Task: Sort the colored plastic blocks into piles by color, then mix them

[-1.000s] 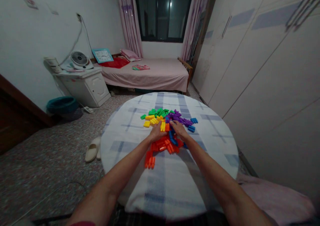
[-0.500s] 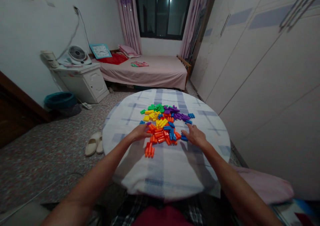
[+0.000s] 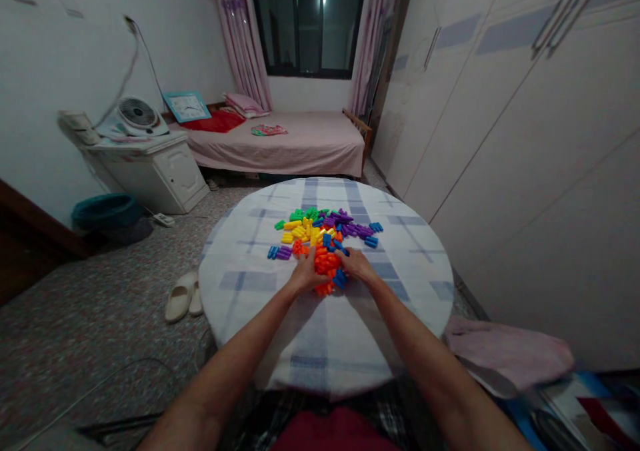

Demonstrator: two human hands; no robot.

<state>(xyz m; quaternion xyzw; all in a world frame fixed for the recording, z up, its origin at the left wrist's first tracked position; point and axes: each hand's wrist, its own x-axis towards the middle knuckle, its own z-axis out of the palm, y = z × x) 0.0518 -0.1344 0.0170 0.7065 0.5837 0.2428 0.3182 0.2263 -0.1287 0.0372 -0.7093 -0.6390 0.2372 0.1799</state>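
Orange pieces [image 3: 327,262] lie heaped between my two hands on the round table [image 3: 310,364]. My left hand [image 3: 305,274] touches the heap's left side, fingers apart. At its right side, by some blue pieces [image 3: 340,279], my right hand [image 3: 355,263] rests with fingers spread against the pieces. Yellow pieces [image 3: 300,232] sit just beyond, with green pieces [image 3: 311,214] behind them and purple pieces [image 3: 356,228] to the back right. A small purple group [image 3: 284,253] and a blue one [image 3: 273,252] lie left of my left hand.
A checked cloth covers the table. Beyond it stand a bed [image 3: 300,151] and a white cabinet [image 3: 175,178] with a fan [image 3: 137,113]. Slippers [image 3: 181,296] and a bin [image 3: 107,211] are on the left floor. Wardrobe doors [image 3: 480,138] line the right; pink cloth [image 3: 510,351] lies below them.
Both hands have moved inward, bringing the orange pieces into a tighter heap. The separate orange group at the front has joined it. The view has shifted slightly.
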